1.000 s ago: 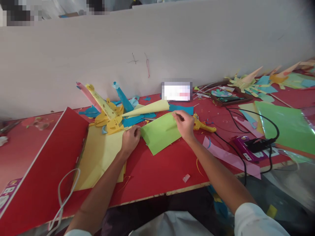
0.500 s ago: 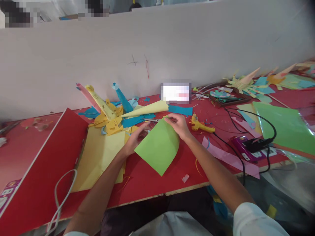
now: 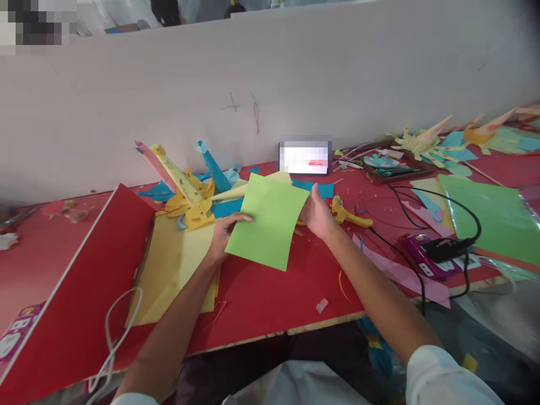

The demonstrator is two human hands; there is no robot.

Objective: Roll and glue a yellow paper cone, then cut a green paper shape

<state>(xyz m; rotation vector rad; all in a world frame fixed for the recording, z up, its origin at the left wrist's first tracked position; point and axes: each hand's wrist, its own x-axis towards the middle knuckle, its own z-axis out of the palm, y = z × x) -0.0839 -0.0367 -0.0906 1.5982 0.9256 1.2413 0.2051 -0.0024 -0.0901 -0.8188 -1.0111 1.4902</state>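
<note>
A light green sheet of paper [image 3: 269, 219] is held up above the red table, tilted and nearly flat. My left hand [image 3: 223, 233] pinches its left edge, with the thumb on top and the fingers underneath. At the right edge is my right hand [image 3: 319, 214], thumb raised and apart from the fingers, which are partly hidden behind the sheet; whether they touch it I cannot tell. Just behind the sheet lies a pale yellow paper cone [image 3: 230, 194]. A yellow glue gun [image 3: 350, 216] rests to the right of my right hand.
Yellow sheets [image 3: 169, 270] lie at left beside a red divider [image 3: 93, 281]. Paper figures [image 3: 185, 188] stand at the back left. A phone [image 3: 304, 157] leans against the wall. On the right are a purple power box [image 3: 422, 253], black cables, pink strips and green sheets [image 3: 485, 219].
The green sheet has gone from bent to nearly flat and turned. My left hand has taken its left edge, while my right hand has let go of the top corner and opened.
</note>
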